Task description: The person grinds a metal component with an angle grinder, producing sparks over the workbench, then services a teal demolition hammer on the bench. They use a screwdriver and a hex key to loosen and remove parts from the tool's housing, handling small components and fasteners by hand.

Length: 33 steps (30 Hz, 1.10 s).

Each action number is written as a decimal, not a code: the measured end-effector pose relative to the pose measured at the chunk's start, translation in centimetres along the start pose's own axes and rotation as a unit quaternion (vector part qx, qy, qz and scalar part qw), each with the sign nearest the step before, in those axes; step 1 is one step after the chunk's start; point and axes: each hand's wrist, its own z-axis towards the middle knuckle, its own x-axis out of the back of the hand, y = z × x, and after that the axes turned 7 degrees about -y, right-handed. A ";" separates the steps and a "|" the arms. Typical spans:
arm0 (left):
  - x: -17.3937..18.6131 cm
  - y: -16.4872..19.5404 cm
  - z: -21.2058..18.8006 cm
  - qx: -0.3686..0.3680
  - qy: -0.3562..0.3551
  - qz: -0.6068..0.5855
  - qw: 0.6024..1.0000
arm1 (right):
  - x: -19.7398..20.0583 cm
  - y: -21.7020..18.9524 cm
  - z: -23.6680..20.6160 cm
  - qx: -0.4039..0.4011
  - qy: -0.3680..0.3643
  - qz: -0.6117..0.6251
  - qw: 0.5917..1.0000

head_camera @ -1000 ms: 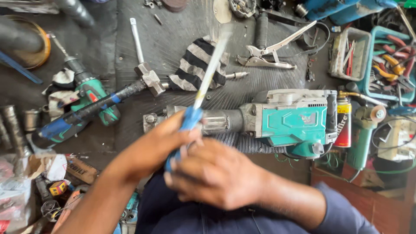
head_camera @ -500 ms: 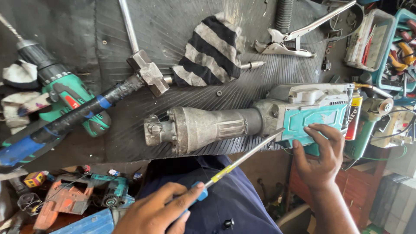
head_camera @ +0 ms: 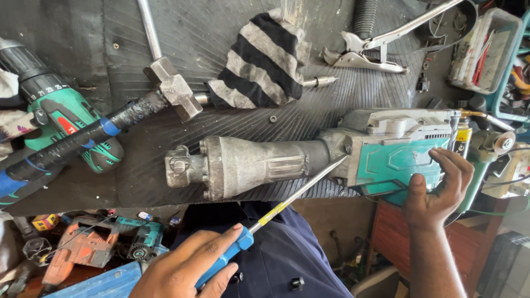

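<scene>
- Drill (head_camera: 61, 118), green and black, lies at the far left of the mat (head_camera: 232, 49); parked out of the work zone, chuck pointing up-left.
- Hammer (head_camera: 171, 91) rests across the drill, its taped handle running down-left, its steel head just above the breaker's nose.
- Lower left, below the bench edge: an orange tool body (head_camera: 77, 254) and a small teal one (head_camera: 146, 243) among clutter, well apart from the hands.
- Left hand (head_camera: 185, 270), bottom centre, is wrapped around the blue handle of the screwdriver (head_camera: 287, 201); fingers closed on the handle, thumb on top. The shaft runs up-right, tip at the seam where the grey barrel meets the teal housing, likely at a fastener there, though the contact is too small to tell.
- Striped rag (head_camera: 265, 60) sits above the breaker, near but apart.
- Breaker (head_camera: 309, 157) lies on its side across mid-mat, nose left, motor housing right and hanging past the bench edge.
- Locking pliers (head_camera: 375, 49) lie top right, untouched.
- Right hand (head_camera: 436, 193) grips the teal housing from below, fingers spread and curled over its end, seemingly steadying the tool against the screwdriver.
- Tray (head_camera: 488, 52) of small parts sits at the far right.
</scene>
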 end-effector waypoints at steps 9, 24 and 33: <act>4.5 4.7 2.0 0.046 -0.057 0.045 0.996 | 0.5 0.2 0.1 -0.004 0.050 0.091 0.995; -8.6 10.0 0.1 0.111 0.145 0.054 0.982 | 4.0 1.4 0.9 -0.007 0.023 0.280 0.960; -13.5 15.2 2.1 0.110 0.298 0.082 0.944 | 6.4 3.2 0.3 0.046 -0.051 0.185 0.980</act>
